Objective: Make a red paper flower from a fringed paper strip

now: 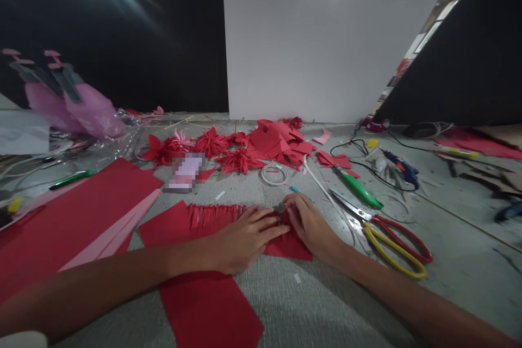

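A red paper strip (pixel 216 217) with one long edge cut into fringe lies in front of me, its right end under my hands. My left hand (pixel 250 236) rests flat on this strip, fingers stretched toward the right. At the strip's right end my right hand (pixel 310 225) has its fingers closed on the fringed red paper, bunched near the fingertips; the exact grip is partly hidden. Below the left forearm lies a plain red paper piece (pixel 212 310). Scissors (pixel 375 223) with one red and one yellow handle lie open to the right.
Red fringed paper flowers (pixel 212 142) and a heap of red paper pieces (pixel 277 141) lie behind. Nearby are a white tape ring (pixel 274 174), a green-handled cutter (pixel 361 189) and a blue glue gun (pixel 402 170) with its cord. Large red sheets (pixel 81 212) and pink spray bottles (pixel 92 111) are left.
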Demonstrator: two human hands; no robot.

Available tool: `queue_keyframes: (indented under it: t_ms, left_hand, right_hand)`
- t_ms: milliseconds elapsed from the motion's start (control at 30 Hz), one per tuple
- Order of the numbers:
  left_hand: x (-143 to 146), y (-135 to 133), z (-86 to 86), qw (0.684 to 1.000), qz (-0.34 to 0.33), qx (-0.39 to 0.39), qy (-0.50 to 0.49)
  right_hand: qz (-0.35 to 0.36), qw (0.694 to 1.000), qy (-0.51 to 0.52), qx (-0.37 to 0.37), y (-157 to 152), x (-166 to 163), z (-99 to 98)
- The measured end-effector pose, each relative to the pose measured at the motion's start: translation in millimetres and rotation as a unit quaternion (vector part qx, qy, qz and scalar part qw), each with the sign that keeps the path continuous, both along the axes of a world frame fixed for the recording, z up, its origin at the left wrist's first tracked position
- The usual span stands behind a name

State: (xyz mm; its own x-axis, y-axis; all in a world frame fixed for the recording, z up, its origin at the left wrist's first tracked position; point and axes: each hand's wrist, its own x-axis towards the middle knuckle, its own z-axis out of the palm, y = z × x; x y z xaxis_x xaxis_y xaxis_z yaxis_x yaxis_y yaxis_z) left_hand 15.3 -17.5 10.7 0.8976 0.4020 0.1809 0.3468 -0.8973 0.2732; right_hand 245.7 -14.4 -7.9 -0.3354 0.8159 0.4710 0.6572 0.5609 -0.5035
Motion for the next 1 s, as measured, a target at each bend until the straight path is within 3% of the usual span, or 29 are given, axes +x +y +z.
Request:
queue_keyframes:
  t_ms: [133,367,533,1000]
  left_hand:
    - [0,-1,-0.2,1.0,0.011,0.004,0.001]
    - [-1,-2,4.9,1.0,0.013,0.01,-0.007]
    - [-1,-1,0.0,1.0,0.013,0.01,0.001]
    - [-2,1,-8.7,0.999,0.025,0.03,-0.004]
  right_hand:
    - [-0.007,1.0,0.01,0.021,-5,1,0.4]
    - [0.058,0.997,-0.002,0.046,-11,1,-0.2]
    - [0.039,0.998,0.02,0.04,-9,1,-1.5]
    - [0.088,0.991,0.02,0.101,-6,5,-4.2]
